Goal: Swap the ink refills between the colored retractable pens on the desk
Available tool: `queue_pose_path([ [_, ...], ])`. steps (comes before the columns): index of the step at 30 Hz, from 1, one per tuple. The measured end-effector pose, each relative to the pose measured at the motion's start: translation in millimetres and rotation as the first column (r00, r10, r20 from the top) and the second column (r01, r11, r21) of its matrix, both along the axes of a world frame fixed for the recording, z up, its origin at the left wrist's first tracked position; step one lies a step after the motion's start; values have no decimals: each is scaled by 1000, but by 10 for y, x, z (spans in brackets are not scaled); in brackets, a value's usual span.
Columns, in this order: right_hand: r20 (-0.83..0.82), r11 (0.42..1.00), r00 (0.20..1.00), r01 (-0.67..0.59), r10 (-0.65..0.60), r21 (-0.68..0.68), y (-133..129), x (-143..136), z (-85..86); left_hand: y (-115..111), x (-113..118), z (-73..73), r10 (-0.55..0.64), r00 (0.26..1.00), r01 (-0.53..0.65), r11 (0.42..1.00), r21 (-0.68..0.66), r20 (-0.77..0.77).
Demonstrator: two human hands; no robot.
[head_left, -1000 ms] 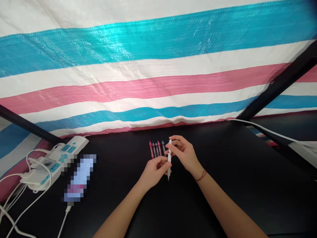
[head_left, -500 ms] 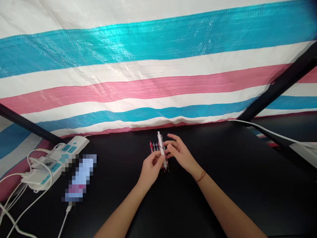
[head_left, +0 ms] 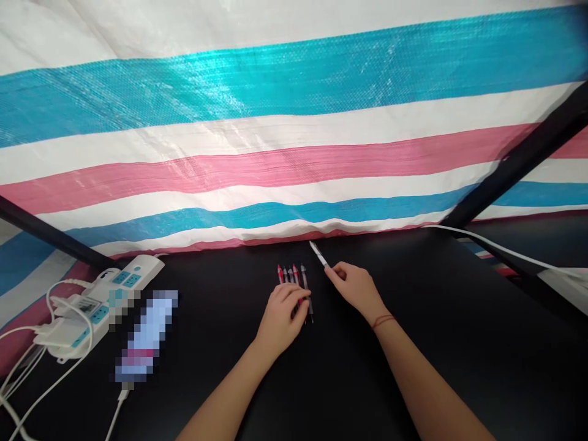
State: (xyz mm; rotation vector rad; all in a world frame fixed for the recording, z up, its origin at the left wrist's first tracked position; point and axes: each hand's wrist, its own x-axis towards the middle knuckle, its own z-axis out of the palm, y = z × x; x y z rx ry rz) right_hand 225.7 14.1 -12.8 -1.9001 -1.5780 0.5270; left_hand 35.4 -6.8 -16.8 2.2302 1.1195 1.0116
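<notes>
a white power strip (head_left: 144, 267) lies at left on a black surface (head_left: 220, 294); the left hand (head_left: 281, 309) covers part of a row of pens (head_left: 295, 274), its grip impossible to tell; nearby, a white pen (head_left: 318, 253) is pinched in the grip of the right hand (head_left: 356, 286).

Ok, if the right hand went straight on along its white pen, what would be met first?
Probably the striped sheet behind the black table: the white pen in the right hand points forward-left at it. One view leaves the gap unclear.
</notes>
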Motion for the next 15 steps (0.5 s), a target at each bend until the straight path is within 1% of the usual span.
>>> queue_pose_path([
  [1, 81, 998, 996, 39, -35, -43, 13, 38, -9, -7, 4, -9, -38, 996, 42, 998, 48, -77],
  [3, 206, 991, 977, 83, -59, -109, 26, 68, -19, -19, 9, -30, -65, 974, 85, 993, 87, -215],
  [6, 311, 987, 950, 74, -25, -144, 26, 40, -24, -26, 3, -55, -60, 929, 89, 994, 62, -365],
  [9, 336, 990, 941, 67, -21, -124, 23, 11, -32, -23, -10, -59, -61, 900, 71, 997, 7, -431],
  [15, 297, 993, 953, 93, -67, -73, 25, 35, -46, -16, -9, -34, -81, 884, 59, 996, -62, -461],
])
